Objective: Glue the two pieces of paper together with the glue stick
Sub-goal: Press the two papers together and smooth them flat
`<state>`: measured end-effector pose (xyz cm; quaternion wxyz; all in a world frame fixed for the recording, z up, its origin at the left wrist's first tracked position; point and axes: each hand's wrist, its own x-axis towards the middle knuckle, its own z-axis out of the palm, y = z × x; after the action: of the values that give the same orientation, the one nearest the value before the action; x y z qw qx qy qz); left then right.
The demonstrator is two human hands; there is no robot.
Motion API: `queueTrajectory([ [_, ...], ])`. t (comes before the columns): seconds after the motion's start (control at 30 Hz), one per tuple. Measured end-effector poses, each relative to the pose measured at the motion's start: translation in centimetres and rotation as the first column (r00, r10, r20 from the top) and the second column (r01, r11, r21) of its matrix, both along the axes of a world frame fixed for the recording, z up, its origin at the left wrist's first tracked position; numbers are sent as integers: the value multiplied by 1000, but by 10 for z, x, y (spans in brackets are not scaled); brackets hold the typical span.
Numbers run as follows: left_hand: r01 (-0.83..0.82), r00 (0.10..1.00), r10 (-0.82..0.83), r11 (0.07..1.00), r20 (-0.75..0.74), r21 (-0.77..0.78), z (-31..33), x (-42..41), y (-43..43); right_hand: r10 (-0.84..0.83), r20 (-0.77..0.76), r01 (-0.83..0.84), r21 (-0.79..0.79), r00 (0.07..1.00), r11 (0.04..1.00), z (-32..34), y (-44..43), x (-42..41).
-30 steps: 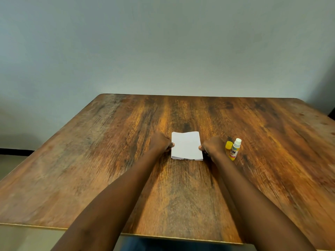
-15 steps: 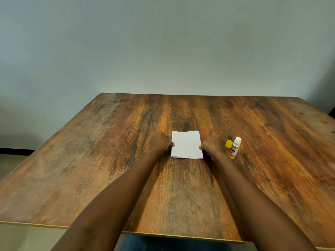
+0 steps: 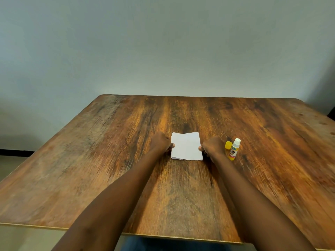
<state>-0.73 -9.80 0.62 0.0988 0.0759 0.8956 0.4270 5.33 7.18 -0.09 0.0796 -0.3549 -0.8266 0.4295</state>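
Note:
A small white stack of paper (image 3: 186, 146) lies flat in the middle of the wooden table (image 3: 90, 169); a lower sheet's edge peeks out at its near left corner. My left hand (image 3: 160, 143) grips the paper's left edge with curled fingers. My right hand (image 3: 211, 147) pinches the right edge the same way. Just right of my right hand stands the glue stick (image 3: 234, 149), uncapped, white tip up and leaning a little. Its yellow cap (image 3: 228, 146) stands beside it, between the stick and my hand.
A plain grey-green wall rises behind the table's far edge. The table's near edge (image 3: 163, 236) runs under my forearms. Floor shows at the far left, and a dark object sits at the right frame edge.
Nothing has visibly changed; both hands stay on the paper's edges and the view has only shifted slightly.

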Motion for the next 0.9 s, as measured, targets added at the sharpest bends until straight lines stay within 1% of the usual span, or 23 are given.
queueTrajectory([
  [0.77, 20, 1000, -20, 1000, -12, 1, -2, 3, 1, 2, 17, -2, 28, 1000, 1000, 3, -4, 2],
  [0.9, 16, 1000, -16, 1000, -20, -2, -2, 5, 1, -1, 19, -1, 61, 1000, 998, 4, -6, 3],
])
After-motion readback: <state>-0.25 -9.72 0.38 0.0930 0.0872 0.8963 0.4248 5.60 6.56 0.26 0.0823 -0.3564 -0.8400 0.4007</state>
